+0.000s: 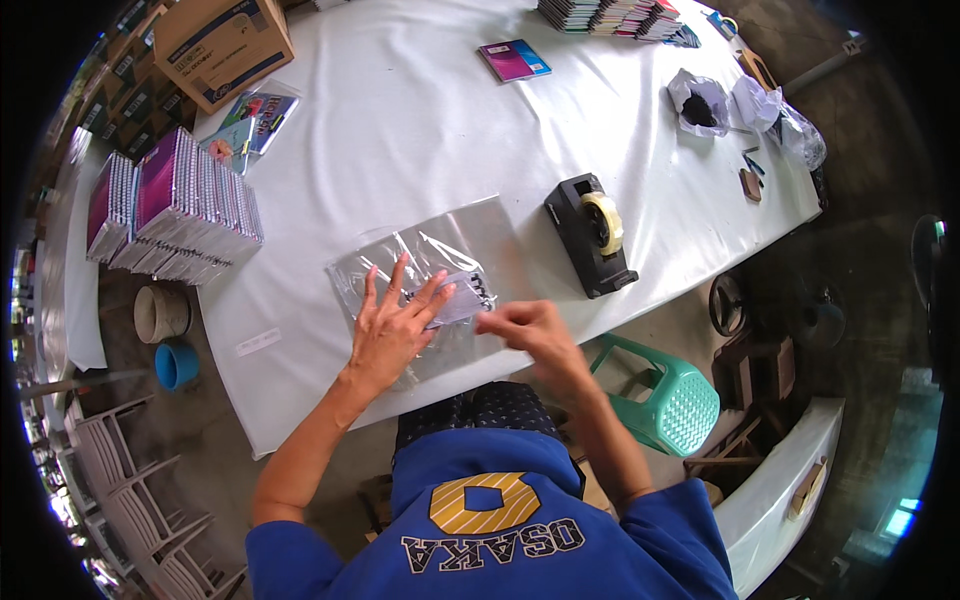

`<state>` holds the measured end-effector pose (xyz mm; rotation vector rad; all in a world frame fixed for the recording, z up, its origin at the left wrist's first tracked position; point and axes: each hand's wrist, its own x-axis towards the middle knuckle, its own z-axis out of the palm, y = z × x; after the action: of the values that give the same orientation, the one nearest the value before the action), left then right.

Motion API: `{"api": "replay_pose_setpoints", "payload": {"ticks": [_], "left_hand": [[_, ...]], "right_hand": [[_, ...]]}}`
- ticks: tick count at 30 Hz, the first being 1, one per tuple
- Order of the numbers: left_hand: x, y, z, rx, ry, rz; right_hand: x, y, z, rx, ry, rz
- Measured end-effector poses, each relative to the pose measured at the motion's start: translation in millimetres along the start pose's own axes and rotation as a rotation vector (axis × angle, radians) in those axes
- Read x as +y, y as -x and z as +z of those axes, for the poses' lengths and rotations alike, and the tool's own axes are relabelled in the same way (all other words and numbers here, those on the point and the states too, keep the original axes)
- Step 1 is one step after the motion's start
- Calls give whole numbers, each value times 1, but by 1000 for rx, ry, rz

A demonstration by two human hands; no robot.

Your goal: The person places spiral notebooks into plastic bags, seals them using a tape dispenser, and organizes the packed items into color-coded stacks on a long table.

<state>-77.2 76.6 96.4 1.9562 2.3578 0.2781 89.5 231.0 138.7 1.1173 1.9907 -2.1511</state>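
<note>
A clear plastic bag [490,225] lies flat near the table's front edge. On it rests a small pale slip [455,303] with dark print. My left hand [390,328] presses down on the bag with fingers spread, its fingertips reaching over the slip. Just right of the slip is my right hand [535,328], slightly blurred, its fingers curled together at the bag's right side. Whatever those fingers pinch, if anything, is hidden. To the right stands a black tape dispenser [580,240] with a roll of yellowish tape [601,222].
Stacks of spiral notebooks [190,205] stand at the left, by shrink-wrapped booklets [255,125] and a cardboard box [225,50]. A single notebook [514,60] lies far back, near more stacks [620,18]. White bags [700,105] sit at right; a green stool [670,400] stands below.
</note>
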Motion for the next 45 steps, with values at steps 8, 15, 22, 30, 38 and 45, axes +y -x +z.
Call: {"api": "replay_pose_setpoints", "payload": {"ticks": [8, 15, 22, 30, 38, 45], "left_hand": [[-3, 2, 1, 4, 42, 12], [-33, -27, 11, -178, 576, -144], [-48, -35, 25, -370, 949, -93], [-71, 12, 88, 176, 1930, -567], [-69, 44, 113, 347, 2163, -371], [-18, -13, 76, 298, 1788, -99]], "right_hand": [[60, -20, 69, 248, -169, 57], [83, -29, 79, 346, -95, -176], [85, -33, 70, 397, 760, -123], [-14, -61, 153, -112, 1995, -846], [-49, -120, 71, -602, 1770, -265], [0, -92, -39, -400, 135, -465]]}}
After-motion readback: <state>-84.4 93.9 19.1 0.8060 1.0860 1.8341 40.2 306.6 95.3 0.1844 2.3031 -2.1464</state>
